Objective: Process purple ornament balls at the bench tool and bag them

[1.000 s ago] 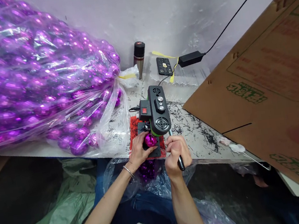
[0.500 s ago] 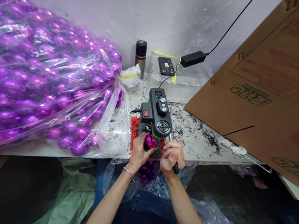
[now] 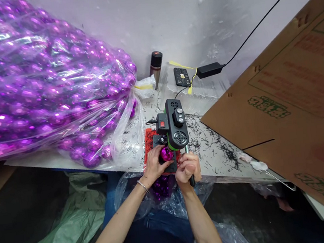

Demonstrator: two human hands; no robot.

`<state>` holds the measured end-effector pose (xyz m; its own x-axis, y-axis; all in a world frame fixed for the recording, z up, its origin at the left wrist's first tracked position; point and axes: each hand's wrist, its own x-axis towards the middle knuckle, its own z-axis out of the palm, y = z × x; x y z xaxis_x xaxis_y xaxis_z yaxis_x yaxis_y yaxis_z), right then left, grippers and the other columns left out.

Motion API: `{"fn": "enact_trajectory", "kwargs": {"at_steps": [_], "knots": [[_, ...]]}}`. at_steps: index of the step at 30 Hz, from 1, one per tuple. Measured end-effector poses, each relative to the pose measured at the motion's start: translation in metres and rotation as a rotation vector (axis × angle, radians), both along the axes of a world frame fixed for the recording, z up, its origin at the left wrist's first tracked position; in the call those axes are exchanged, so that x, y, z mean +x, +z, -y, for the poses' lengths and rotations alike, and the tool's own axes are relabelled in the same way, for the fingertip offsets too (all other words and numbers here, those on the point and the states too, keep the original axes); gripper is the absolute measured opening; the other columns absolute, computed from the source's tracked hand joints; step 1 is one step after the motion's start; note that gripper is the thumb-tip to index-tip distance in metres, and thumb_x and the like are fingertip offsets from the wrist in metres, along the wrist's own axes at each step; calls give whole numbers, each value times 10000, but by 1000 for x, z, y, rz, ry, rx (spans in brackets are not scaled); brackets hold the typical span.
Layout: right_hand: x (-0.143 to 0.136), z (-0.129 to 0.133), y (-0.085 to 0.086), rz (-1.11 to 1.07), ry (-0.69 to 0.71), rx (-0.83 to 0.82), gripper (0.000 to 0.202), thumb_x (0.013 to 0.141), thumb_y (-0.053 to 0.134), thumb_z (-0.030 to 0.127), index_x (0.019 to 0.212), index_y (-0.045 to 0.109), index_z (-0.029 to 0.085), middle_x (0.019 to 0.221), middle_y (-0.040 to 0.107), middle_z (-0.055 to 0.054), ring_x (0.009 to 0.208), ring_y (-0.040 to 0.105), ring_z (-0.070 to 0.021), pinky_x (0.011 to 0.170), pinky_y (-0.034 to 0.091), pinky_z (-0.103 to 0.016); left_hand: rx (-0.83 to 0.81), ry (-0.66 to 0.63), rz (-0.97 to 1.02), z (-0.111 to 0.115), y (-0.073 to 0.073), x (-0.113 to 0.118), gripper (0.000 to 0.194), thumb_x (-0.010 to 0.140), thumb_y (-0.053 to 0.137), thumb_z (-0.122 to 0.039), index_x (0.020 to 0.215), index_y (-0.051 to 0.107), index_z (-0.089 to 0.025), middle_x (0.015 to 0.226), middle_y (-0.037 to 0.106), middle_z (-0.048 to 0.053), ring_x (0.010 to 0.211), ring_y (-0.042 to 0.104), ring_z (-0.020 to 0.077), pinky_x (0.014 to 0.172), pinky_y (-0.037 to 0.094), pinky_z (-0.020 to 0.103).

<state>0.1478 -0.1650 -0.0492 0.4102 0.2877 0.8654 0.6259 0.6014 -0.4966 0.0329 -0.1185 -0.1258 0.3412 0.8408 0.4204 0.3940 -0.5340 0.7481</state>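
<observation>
A shiny magenta ball (image 3: pixel 167 153) sits at the front of a small black machine (image 3: pixel 176 122), partly under its rounded head. My left hand (image 3: pixel 154 166) grips the ball from the left, thumb below and fingers above. My right hand (image 3: pixel 188 168) is wrapped round the machine's lever (image 3: pixel 192 181), whose black end shows below the fist. Under the machine lies a red mat (image 3: pixel 149 136) strewn with black bits. More purple balls (image 3: pixel 161 187) lie in clear plastic just below my hands.
A large clear bag of purple balls (image 3: pixel 38 82) fills the left. A cardboard box (image 3: pixel 291 99) stands at right. Behind the machine are a bottle (image 3: pixel 156 68), a dark phone-like object (image 3: pixel 182 77) and a power adapter (image 3: pixel 210 69). Black clippings cover the table (image 3: pixel 216 166).
The whole view has shifted slightly, so things appear a little lower and further right. Both hands keep the same holds on the ball and the lever.
</observation>
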Motion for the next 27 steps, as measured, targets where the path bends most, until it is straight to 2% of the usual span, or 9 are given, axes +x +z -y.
{"fn": "enact_trajectory", "kwargs": {"at_steps": [9,12,15,17,19,22,24,25,27], "knots": [[0,-3,-7,41,-19,5,467,1144,400,357,699,485,245,724,538,36,603,548,-133,643,475,-331,-38,-18,36,-2,-1,5,671,915,864,-512,1457,620,-201,1414,736,185,1340,713,375,1134,574,553],[1,2,8,-2,-27,-45,450,1139,382,290,701,473,243,725,534,37,624,549,-129,642,456,-312,-35,-29,51,-5,0,6,684,910,875,-499,1462,606,-198,1422,729,190,1353,707,380,1139,576,564],[2,10,35,-70,-24,-162,437,1126,428,258,695,500,240,718,563,32,656,580,-132,623,430,-300,-11,-31,68,2,-1,1,677,928,864,-464,1484,575,-207,1435,720,187,1370,700,374,1153,577,572],[3,14,52,-90,-28,-233,446,1123,457,269,682,517,239,710,582,27,662,587,-134,635,437,-306,12,-24,65,18,-3,-9,645,969,822,-423,1515,541,-225,1453,710,178,1395,689,360,1178,568,576],[2,16,61,-92,-30,-258,453,1123,471,291,676,529,240,692,579,27,665,593,-139,651,448,-313,36,-34,43,40,-5,-24,660,992,792,-429,1555,504,-242,1484,692,174,1425,672,355,1212,549,589],[-1,16,60,-76,-20,-229,464,1127,463,310,672,518,242,662,553,32,673,604,-146,660,452,-314,30,-68,-6,61,0,-46,886,917,832,-615,1622,452,-237,1548,648,201,1461,640,391,1227,541,610],[-4,15,53,-69,-21,-195,464,1131,451,307,676,516,239,672,562,30,674,606,-143,653,446,-310,-16,-30,-31,46,12,-54,897,941,760,-692,1641,451,-224,1597,612,216,1495,606,397,1244,526,605],[-4,14,50,-70,-23,-180,462,1132,446,303,681,520,238,685,573,28,672,604,-139,647,442,-308,-42,17,-42,27,20,-56,783,1014,667,-660,1632,473,-222,1617,600,214,1517,587,383,1268,501,598],[-5,14,45,-70,-22,-172,453,1133,444,299,692,526,236,713,593,24,672,605,-135,639,440,-305,-101,133,-67,-27,37,-53,583,1116,491,-522,1596,519,-191,1615,611,207,1533,571,355,1317,439,592]]}}
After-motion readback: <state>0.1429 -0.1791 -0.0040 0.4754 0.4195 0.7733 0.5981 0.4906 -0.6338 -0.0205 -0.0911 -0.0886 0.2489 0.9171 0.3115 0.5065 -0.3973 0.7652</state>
